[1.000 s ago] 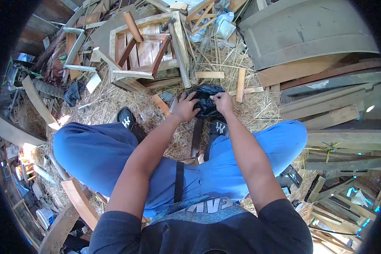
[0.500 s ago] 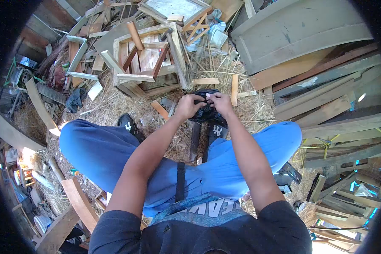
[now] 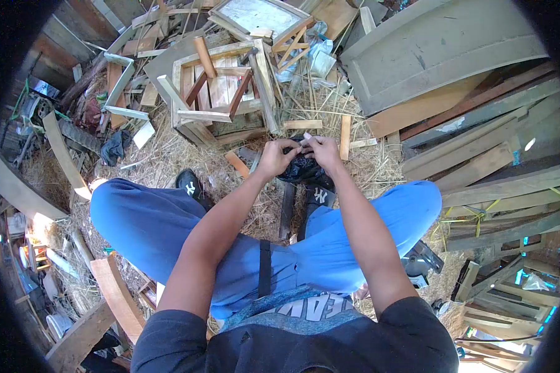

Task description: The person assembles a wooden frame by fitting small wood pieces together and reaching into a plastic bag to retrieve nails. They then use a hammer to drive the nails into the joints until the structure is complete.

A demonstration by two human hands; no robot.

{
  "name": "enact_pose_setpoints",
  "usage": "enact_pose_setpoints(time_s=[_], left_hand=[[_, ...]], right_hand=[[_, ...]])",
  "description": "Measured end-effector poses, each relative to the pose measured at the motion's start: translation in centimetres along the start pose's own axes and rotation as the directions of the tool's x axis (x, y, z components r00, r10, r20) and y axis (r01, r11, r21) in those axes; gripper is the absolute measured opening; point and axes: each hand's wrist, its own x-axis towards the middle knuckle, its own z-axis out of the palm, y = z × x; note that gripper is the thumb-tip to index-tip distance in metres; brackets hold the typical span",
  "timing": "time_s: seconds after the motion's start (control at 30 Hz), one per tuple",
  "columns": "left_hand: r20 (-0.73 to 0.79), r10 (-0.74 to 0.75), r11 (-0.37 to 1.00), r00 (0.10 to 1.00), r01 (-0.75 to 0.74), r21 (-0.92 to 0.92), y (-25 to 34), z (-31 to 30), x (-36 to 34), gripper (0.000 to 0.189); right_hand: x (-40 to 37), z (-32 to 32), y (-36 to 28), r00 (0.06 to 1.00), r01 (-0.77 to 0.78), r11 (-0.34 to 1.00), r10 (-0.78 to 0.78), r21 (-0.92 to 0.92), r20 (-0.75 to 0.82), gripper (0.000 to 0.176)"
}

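Observation:
A black plastic bag (image 3: 305, 171) is between my two hands, just beyond my black shoe with a white logo (image 3: 320, 194). My left hand (image 3: 279, 156) pinches the bag's upper edge from the left side. From the right, my right hand (image 3: 321, 150) closes its fingers on the same gathered part. The fingertips of both hands nearly meet at the top of the bag. What lies inside the bag is hidden.
A wooden frame box (image 3: 221, 115) stands ahead, with a short wood piece (image 3: 302, 124) and an upright strip (image 3: 345, 138) beside it. Stacked boards (image 3: 473, 168) and a large grey panel (image 3: 442, 56) lie at the right. Straw covers the ground.
Both hands stay at the bag, with the fingers slightly shifted and the bag's top drawn in a little. The whole view has moved slightly.

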Motion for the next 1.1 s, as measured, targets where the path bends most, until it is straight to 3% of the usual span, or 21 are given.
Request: enact_pose_setpoints(time_s=[0.07, 0.17, 0.5, 0.67, 0.77, 0.87, 0.93, 1.0, 1.07, 1.1], left_hand=[[0.005, -0.007, 1.0, 1.0, 0.007, -0.02, 0.7, -0.3, -0.1, 0.018], [-0.019, 0.07, 0.997, 0.997, -0.07, 0.012, 0.7, -0.6, -0.1, 0.017], [-0.06, 0.037, 0.999, 0.997, -0.035, 0.031, -0.3, -1.1, -0.5, 0.017], [-0.097, -0.059, 0.996, 0.994, 0.051, -0.077, -1.5, -1.4, -0.8, 0.018], [-0.1, -0.103, 0.99, 0.99, 0.111, 0.081, -1.6, -2.7, -1.6, 0.021], [-0.132, -0.147, 0.987, 0.98, 0.155, 0.052, -2.9, -4.0, -2.6, 0.024], [-0.153, -0.175, 0.981, 0.973, 0.186, 0.061, -3.7, -5.3, -3.3, 0.024], [-0.245, -0.275, 0.959, 0.93, 0.282, -0.008, -4.7, -6.8, -4.1, 0.026], [-0.357, -0.235, 0.969, 0.904, 0.246, -0.014, -5.9, -8.0, -5.0, 0.025], [-0.41, -0.297, 0.954, 0.863, 0.283, -0.094, -6.1, -9.0, -5.5, 0.026]], right_hand=[[-0.1, 0.1, -0.4, 0.995, -0.099, 0.986, 0.1, 0.136, 0.002, 0.038], [0.0, 0.1, -0.3, 0.996, -0.093, 0.973, 0.088, 0.211, 0.032, 0.041], [1.0, 0.8, 0.1, 0.987, -0.033, 0.994, 0.016, 0.109, 0.157, 0.024], [1.4, 1.6, -0.9, 0.997, -0.016, 0.962, -0.005, 0.273, 0.074, 0.019], [1.8, 1.9, -2.0, 1.0, 0.007, 0.953, -0.011, 0.304, 0.013, 0.014], [2.9, 2.3, -3.0, 0.999, 0.036, 0.927, -0.022, 0.373, -0.041, 0.011], [3.3, 2.8, -4.7, 0.984, 0.116, 0.903, -0.046, 0.413, -0.175, 0.014], [4.1, 3.1, -6.1, 0.979, 0.158, 0.863, -0.073, 0.48, -0.191, 0.014], [5.3, 3.3, -7.3, 0.972, 0.219, 0.825, -0.136, 0.522, -0.192, 0.012], [5.0, 3.6, -8.7, 0.968, 0.231, 0.825, -0.139, 0.516, -0.211, 0.014]])
